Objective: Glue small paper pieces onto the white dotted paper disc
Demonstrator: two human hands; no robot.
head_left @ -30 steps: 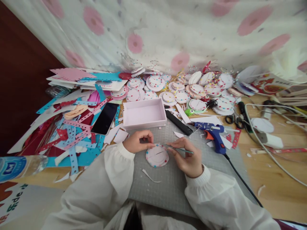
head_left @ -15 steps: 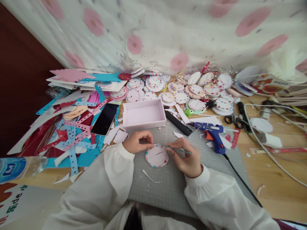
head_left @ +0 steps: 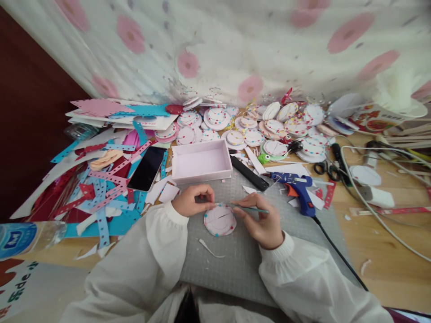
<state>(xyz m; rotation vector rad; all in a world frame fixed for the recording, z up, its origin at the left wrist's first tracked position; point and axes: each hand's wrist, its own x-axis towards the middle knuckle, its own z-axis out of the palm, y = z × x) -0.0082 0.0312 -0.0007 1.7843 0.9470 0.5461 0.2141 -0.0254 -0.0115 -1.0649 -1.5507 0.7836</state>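
A round white paper disc (head_left: 220,220) with coloured dots along its rim lies on a grey cutting mat (head_left: 235,255). My left hand (head_left: 192,200) is curled at the disc's upper left edge, its fingertips pinching the rim. My right hand (head_left: 260,222) is closed on a thin green-handled tool (head_left: 251,209), whose tip touches the disc's upper right edge. Both arms wear white sleeves.
An open white box (head_left: 202,160) sits behind the mat, a black phone (head_left: 148,168) to its left among punched paper strips (head_left: 101,188). Several finished dotted discs (head_left: 256,125) crowd the back. A blue glue gun (head_left: 298,188), scissors (head_left: 325,169), cables and a water bottle (head_left: 27,233) lie around.
Almost nothing has moved; my right hand and the tool have shifted slightly left along the disc's top edge, and the view has drifted a little.
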